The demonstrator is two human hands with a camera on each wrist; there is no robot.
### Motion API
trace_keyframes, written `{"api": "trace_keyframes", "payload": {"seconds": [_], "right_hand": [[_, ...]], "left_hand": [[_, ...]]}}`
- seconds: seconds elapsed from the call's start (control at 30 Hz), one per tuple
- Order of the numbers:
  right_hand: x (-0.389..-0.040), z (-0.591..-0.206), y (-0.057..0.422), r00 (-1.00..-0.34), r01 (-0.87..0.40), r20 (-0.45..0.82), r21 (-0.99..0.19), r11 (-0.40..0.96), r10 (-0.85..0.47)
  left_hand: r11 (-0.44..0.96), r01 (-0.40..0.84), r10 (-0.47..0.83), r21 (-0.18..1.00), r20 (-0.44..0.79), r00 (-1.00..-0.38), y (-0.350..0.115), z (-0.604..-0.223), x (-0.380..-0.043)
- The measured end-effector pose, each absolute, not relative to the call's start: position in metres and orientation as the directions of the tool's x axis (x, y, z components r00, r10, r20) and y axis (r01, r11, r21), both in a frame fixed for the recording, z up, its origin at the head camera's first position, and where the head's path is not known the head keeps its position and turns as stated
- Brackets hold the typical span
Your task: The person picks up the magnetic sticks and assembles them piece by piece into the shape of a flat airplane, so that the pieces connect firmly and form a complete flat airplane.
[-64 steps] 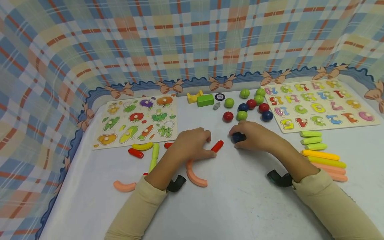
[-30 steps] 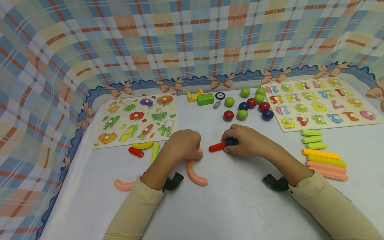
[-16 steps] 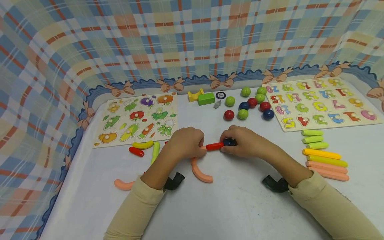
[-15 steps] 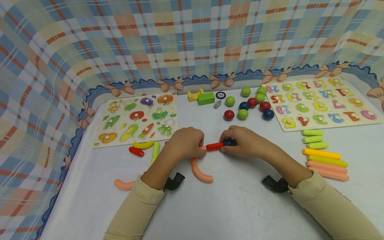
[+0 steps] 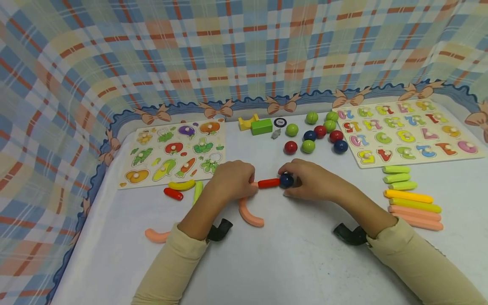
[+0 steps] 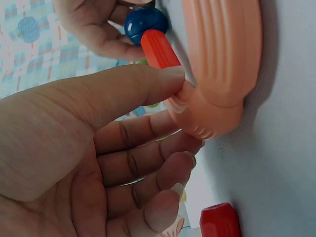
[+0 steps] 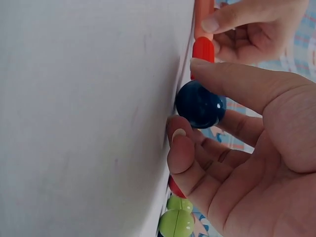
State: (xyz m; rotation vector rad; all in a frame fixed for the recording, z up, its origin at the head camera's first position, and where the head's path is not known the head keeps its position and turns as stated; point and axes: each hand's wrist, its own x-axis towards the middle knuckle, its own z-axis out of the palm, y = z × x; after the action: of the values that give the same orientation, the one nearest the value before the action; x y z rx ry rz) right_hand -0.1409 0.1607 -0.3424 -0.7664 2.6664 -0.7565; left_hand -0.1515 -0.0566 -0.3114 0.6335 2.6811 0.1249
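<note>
My left hand [image 5: 234, 180] pinches the end of a salmon-coloured curved toy rod [image 6: 224, 54] between thumb and fingers. A second bend of the same salmon colour [image 5: 251, 216] hangs toward me below the hand. A short red toy rod [image 5: 269, 183] runs right from the pinched end and meets a dark blue toy ball [image 5: 286, 180], end to end. My right hand [image 5: 310, 180] stands loosely around that ball; its index fingertip is at the ball's top, while the thumb lies apart from it in the head view. In the right wrist view the ball [image 7: 200, 104] shows between thumb and fingers.
Behind are red, green and blue balls [image 5: 319, 131] and green and yellow blocks [image 5: 261, 126]. A vegetable puzzle board [image 5: 126, 169] lies left, a number puzzle board [image 5: 472, 156] right. Straight rods [image 5: 408, 196] lie far right; loose pieces [image 5: 173, 193] lie left.
My right hand has brought the blue ball to the red rod and loosened its fingers from it. My left hand has taken the salmon rod, joined to the red rod's other end.
</note>
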Motion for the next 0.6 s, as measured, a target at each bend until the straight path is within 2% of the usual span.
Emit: {"api": "trace_keyframes", "payload": {"seconds": [0.27,0.4,0.6], "right_hand": [[-0.141,-0.343,0.163,-0.829,-0.407,-0.116,-0.545,0.733,-0.547],[-0.142,-0.342,0.164,-0.831,-0.409,-0.117,-0.534,0.74,-0.544],[-0.145,-0.339,0.167,-0.837,-0.392,-0.145,-0.514,0.763,-0.528]], "left_hand": [[0.918,0.338,0.392,0.207,-0.35,-0.851,-0.079,-0.298,-0.152],[0.932,0.273,0.34,0.24,-0.311,-0.887,-0.115,-0.284,-0.148],[0.951,0.152,0.241,0.271,-0.334,-0.911,-0.182,-0.281,-0.135]]}}
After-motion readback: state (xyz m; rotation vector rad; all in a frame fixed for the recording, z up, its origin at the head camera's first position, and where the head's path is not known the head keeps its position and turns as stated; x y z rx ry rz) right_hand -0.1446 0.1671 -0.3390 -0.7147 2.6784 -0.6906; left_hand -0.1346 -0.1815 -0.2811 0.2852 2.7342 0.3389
